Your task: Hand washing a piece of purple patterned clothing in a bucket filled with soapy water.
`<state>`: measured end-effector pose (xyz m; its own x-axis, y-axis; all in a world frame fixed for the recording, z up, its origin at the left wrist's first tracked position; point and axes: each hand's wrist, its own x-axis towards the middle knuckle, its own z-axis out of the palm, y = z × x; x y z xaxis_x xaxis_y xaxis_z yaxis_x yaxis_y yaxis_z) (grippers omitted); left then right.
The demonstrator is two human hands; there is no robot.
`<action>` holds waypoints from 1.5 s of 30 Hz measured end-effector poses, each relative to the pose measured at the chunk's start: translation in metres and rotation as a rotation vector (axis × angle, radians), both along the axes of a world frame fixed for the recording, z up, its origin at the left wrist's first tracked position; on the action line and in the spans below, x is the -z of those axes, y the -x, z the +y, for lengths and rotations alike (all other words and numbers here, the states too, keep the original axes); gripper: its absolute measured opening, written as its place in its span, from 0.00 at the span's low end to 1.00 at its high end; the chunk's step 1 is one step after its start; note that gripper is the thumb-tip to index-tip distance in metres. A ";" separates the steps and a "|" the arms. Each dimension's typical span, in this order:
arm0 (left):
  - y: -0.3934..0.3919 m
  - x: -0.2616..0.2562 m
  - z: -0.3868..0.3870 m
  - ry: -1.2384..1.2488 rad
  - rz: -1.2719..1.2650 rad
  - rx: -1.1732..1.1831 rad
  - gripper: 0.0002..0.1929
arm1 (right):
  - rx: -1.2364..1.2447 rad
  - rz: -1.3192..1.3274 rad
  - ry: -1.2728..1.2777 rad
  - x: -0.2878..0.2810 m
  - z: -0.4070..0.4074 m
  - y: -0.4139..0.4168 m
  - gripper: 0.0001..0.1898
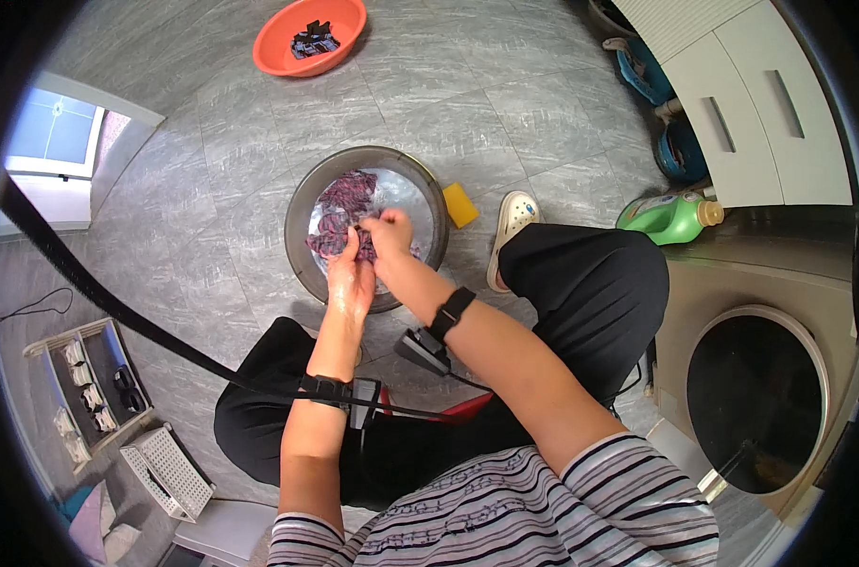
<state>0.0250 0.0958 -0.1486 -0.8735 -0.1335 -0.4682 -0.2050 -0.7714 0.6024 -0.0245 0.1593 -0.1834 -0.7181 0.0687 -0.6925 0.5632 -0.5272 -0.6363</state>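
Observation:
A grey basin [294,248] stands on the floor before me with sudsy water in it. A wet dark red and grey patterned cloth [349,193] lies partly in the water. My left hand [351,275] is at its near part, thumb pointing up along the fabric and fingers beneath. My right hand [390,237] pinches the same cloth just to the right, close against the left. Both hands are over the basin, and the fingertips are partly hidden by the fabric. Right of the basin lies a yellow block [460,205], perhaps soap or a sponge.
An orange basin [266,49] with a dark checked cloth [316,44] stands far ahead. At right are a green detergent bottle [667,218], a front-loading washing machine [674,290] and blue basins under a white cabinet [741,120]. A shoe rack [99,390] and white basket [170,471] stand left.

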 end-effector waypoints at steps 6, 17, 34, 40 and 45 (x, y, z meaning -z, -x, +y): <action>-0.011 -0.004 -0.017 -0.390 -0.165 0.101 0.19 | -0.108 0.975 -0.751 -0.076 -0.003 -0.010 0.09; -0.018 0.016 -0.045 -0.278 -0.018 0.139 0.23 | -0.462 1.200 -0.830 -0.102 -0.018 -0.086 0.07; -0.014 0.020 -0.049 0.099 0.134 0.256 0.18 | -0.320 1.095 -0.961 -0.085 -0.032 -0.061 0.07; 0.019 -0.030 -0.005 -0.089 -0.517 0.132 0.16 | -0.226 0.851 -1.181 -0.054 0.001 0.002 0.05; -0.007 0.081 -0.063 -0.329 0.059 0.229 0.17 | -0.317 0.910 -0.990 -0.083 -0.012 -0.041 0.06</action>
